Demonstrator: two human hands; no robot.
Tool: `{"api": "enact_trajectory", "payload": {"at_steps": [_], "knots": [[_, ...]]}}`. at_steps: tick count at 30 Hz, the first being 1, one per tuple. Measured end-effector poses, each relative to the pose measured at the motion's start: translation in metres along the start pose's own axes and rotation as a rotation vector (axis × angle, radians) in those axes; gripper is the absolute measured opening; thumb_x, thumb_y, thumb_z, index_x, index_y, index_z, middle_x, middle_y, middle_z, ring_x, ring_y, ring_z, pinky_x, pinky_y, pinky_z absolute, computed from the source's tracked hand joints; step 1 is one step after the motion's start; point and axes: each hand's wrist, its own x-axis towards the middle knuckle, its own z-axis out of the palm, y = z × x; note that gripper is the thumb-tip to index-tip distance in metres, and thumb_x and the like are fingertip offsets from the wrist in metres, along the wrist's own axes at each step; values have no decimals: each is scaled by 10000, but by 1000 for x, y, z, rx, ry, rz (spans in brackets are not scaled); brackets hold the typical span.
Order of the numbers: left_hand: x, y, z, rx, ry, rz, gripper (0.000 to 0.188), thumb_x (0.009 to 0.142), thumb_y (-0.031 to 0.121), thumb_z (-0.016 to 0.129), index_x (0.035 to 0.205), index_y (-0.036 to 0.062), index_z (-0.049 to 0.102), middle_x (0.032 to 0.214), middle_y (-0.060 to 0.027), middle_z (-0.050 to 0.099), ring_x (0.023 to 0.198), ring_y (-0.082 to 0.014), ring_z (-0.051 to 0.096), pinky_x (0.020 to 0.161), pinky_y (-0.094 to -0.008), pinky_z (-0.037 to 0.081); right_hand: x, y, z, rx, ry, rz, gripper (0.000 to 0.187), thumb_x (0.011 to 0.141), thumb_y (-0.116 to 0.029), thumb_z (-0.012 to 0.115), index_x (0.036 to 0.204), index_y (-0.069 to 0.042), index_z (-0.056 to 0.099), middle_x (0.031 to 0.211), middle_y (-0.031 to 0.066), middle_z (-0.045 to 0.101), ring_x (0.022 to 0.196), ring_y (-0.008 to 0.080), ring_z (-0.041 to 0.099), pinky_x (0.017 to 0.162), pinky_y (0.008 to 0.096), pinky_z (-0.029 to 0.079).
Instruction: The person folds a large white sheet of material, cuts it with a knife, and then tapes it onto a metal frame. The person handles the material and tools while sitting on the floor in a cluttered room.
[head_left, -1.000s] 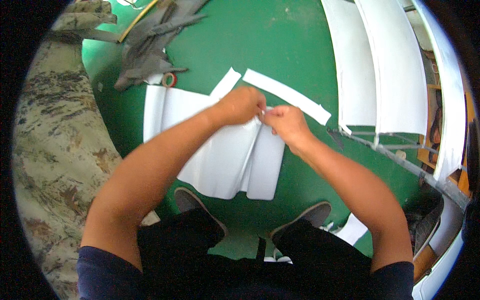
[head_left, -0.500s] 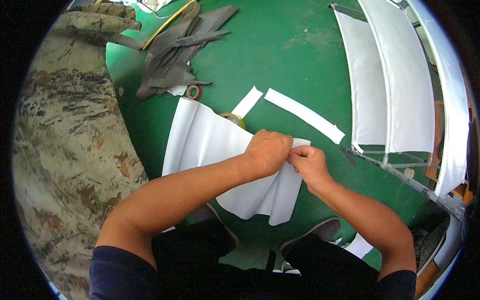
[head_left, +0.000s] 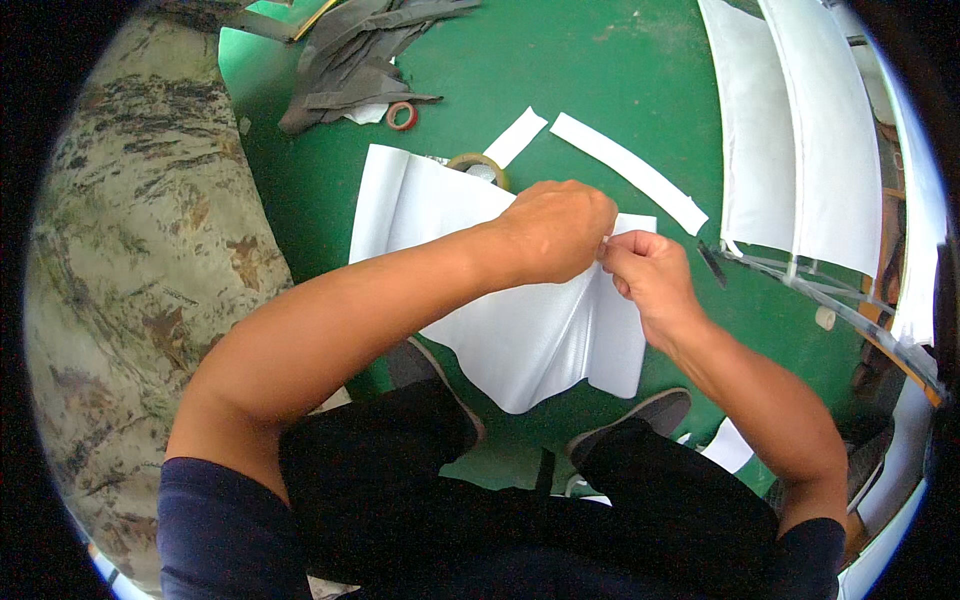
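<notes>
A limp white sheet (head_left: 530,350) with a smooth face hangs in folds above the green floor, in front of my feet. My left hand (head_left: 560,230) is closed on its upper edge, knuckles up, with the fingertips mostly hidden. Right beside it, my right hand (head_left: 650,280) pinches the same edge between thumb and finger. The two hands nearly touch. Whether a smaller item sits between the fingertips cannot be made out. A yellowish tape roll (head_left: 497,180) lies behind the sheet, partly covered by it.
Beyond the sheet lie two white strips, a long one (head_left: 630,170) and a short one (head_left: 516,137). A red tape roll (head_left: 393,122) is near crumpled grey fabric (head_left: 350,60). Camouflage fabric (head_left: 140,250) fills the left side. White panels (head_left: 760,130) on a metal frame stand at right.
The whole view has shifted, so the floor items and both hands appear higher and slightly farther right. Both hands keep their hold on the sheet's edge.
</notes>
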Motion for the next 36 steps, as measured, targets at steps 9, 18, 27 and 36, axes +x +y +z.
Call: {"api": "enact_trajectory", "payload": {"at_steps": [9, 18, 27, 36], "knots": [[-26, 16, -6, -245, -1, 22, 166, 962, 155, 633, 1021, 14, 700, 910, -222, 725, 882, -422, 703, 780, -485, 542, -38, 5, -5, 10, 6, -84, 135, 905, -119, 765, 921, 11, 731, 838, 22, 709, 722, 57, 587, 634, 231, 460], [-13, 8, 13, -491, -19, -9, 122, 925, 44, 664, 1033, 6, 621, 871, -161, 714, 845, -276, 722, 764, -389, 549, -33, 17, -10, -44, 30, -121, 150, 902, -118, 750, 929, 29, 733, 841, 39, 722, 742, 69, 613, 646, 248, 486], [-4, -1, 8, -450, -152, -4, 195, 934, 55, 656, 1126, 21, 660, 897, -131, 734, 853, -206, 707, 783, -364, 542, -24, 22, -11, -79, 25, -166, 124, 907, -111, 751, 907, 9, 720, 802, 7, 682, 691, 52, 555, 600, 235, 434], [9, -4, 6, -424, -205, 3, 162, 945, 107, 679, 1059, 1, 721, 893, -117, 754, 835, -152, 686, 774, -340, 533, -19, 25, -19, -36, 4, -186, 175, 906, -151, 756, 910, 22, 728, 827, 22, 712, 754, 58, 607, 661, 247, 488]]}}
